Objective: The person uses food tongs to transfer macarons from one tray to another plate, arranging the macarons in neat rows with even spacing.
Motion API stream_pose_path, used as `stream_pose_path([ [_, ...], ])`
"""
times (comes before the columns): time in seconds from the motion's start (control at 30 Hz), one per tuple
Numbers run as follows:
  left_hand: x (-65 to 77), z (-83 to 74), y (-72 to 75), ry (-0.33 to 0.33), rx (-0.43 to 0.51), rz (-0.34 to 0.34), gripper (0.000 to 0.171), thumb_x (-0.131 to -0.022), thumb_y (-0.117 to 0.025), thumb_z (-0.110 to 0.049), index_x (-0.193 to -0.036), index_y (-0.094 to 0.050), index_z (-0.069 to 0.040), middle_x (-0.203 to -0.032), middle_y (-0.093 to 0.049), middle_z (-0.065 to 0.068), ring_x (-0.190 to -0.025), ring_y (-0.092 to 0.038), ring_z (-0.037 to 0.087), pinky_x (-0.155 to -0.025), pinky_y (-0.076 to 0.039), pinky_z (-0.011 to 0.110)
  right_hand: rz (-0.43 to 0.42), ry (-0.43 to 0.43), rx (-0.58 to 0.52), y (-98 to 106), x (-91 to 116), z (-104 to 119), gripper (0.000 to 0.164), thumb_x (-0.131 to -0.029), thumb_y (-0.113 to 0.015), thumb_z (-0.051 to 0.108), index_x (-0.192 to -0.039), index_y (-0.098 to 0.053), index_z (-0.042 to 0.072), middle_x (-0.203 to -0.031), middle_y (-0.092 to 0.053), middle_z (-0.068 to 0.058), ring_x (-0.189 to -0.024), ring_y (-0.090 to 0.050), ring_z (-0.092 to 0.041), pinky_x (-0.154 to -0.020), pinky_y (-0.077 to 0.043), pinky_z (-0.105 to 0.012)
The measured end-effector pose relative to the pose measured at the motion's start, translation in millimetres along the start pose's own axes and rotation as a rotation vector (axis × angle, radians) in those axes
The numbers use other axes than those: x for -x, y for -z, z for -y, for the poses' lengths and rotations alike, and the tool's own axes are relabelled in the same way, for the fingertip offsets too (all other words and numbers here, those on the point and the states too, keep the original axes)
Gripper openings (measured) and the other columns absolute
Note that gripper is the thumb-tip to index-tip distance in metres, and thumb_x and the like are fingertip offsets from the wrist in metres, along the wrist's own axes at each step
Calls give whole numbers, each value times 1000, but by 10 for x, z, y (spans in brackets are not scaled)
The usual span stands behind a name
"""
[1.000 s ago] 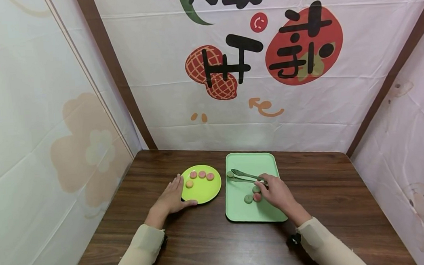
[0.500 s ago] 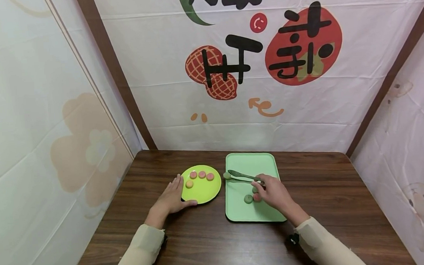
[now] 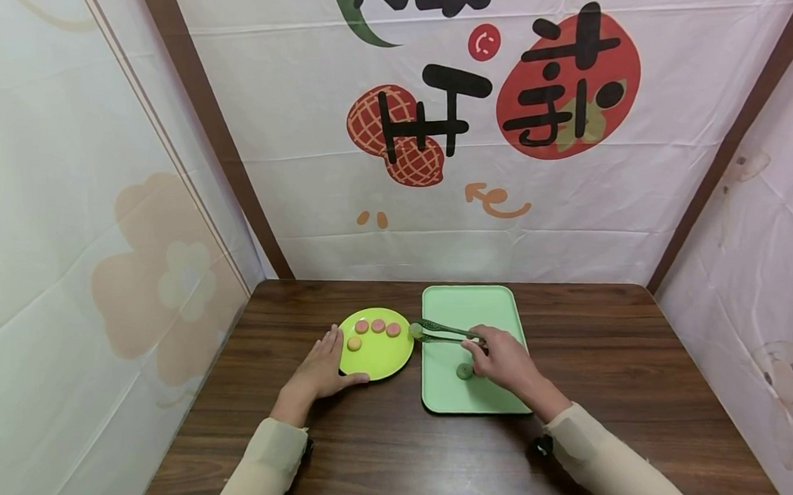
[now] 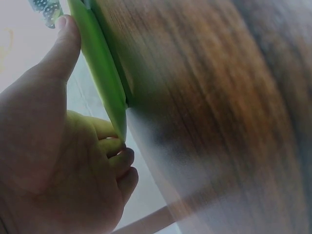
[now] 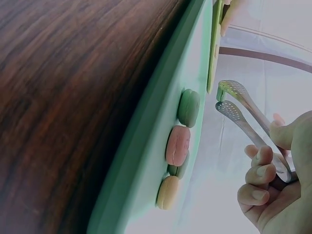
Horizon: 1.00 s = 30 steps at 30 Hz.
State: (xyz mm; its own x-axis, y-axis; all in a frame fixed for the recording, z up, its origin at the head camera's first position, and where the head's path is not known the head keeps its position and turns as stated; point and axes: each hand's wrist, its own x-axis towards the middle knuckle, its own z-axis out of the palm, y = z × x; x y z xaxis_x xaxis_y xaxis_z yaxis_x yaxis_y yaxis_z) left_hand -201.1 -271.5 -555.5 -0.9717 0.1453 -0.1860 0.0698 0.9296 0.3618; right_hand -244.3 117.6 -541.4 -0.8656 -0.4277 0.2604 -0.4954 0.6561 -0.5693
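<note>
My right hand (image 3: 505, 358) grips a pair of metal tongs (image 3: 451, 330). Their perforated tips pinch a green macaron (image 3: 415, 330) above the right rim of the yellow-green plate (image 3: 379, 360). On that plate lie a row of pink macarons (image 3: 378, 326) and a yellow macaron (image 3: 354, 344). Fingers extended, my left hand (image 3: 321, 369) rests against the plate's left rim, its thumb along the near edge. The light green tray (image 3: 468, 304) bears another green macaron (image 3: 465, 371). In the right wrist view it also holds a pink macaron (image 5: 178, 146) and a yellow macaron (image 5: 167, 192), hidden by my hand in the head view.
Plate and tray stand side by side on a dark wooden table (image 3: 382, 460), a narrow gap between them. Printed white cloth (image 3: 296, 170) hangs behind the table and at both sides, with brown posts (image 3: 219, 137) at the back corners.
My right hand has moved left with the tongs, carrying the green macaron from over the tray to the plate's right rim. My left hand stays on the plate.
</note>
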Motion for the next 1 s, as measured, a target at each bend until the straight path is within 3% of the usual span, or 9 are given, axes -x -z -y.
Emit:
stream_pose_path([
  [0.23, 6, 6, -5, 2, -1, 1, 125, -94, -73, -67, -167, -11, 13, -176, -6, 32, -163, -13, 46, -134, -15, 55, -5, 15, 6, -40, -21, 45, 37, -106, -71, 31, -130, -73, 2, -98, -76, -6, -75, -68, -9, -69, -61, -40],
  [1.0, -3, 5, -8, 3, -18, 0, 124, -94, -73, -67, -166, -12, 13, -176, -6, 32, -163, -13, 46, -134, -15, 55, 19, 88, -12, -198, -130, 196, 29, -106, -71, 28, -120, -76, 2, -91, -74, -1, -74, -66, -9, -66, -57, -36],
])
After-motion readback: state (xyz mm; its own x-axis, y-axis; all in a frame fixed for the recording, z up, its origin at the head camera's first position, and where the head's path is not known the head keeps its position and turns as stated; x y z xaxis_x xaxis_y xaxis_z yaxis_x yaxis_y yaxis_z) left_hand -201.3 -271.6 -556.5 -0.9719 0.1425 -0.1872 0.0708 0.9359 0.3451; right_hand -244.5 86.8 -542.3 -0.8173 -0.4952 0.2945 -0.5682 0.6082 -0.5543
